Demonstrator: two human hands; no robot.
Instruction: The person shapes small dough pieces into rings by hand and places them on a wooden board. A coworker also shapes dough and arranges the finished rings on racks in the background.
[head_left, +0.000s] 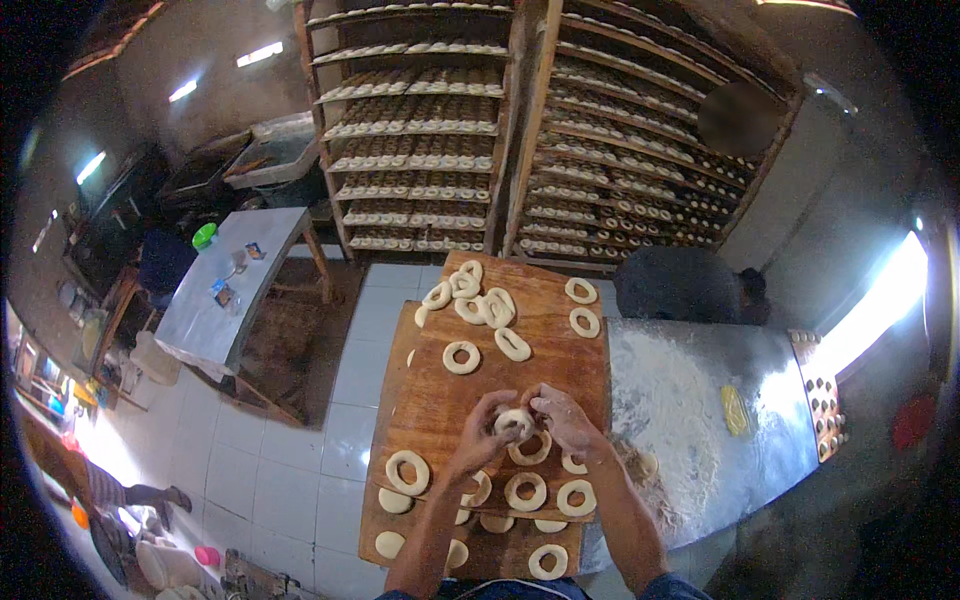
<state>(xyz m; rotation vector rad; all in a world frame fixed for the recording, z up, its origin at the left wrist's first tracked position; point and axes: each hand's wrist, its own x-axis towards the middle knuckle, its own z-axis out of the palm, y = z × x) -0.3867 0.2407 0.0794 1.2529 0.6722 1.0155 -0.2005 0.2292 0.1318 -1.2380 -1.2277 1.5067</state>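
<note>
Between my two hands is a pale dough ring [514, 424], held above a wooden board. My left hand [487, 420] curls round its left side. The fingers of my right hand [562, 418] are bent at its upper right edge, dusted with flour. Just below lies another dough ring [526, 491] on the wooden board [425, 395], with several more rings around my forearms. Farther up the board, a loose pile of dough rings [484, 300] lies partly overlapping. Two separate rings [584, 322] sit along the right edge. Under this board, a second board with dough pieces shows at the near end.
Right of the board stands a floured metal table [680, 400] with a yellow item [735, 410] on it. Tall racks [415, 130] of dough rings fill the back. A person in dark clothing [680, 285] is beyond the table. At left is a pale table [235, 280] with a green bowl [204, 236].
</note>
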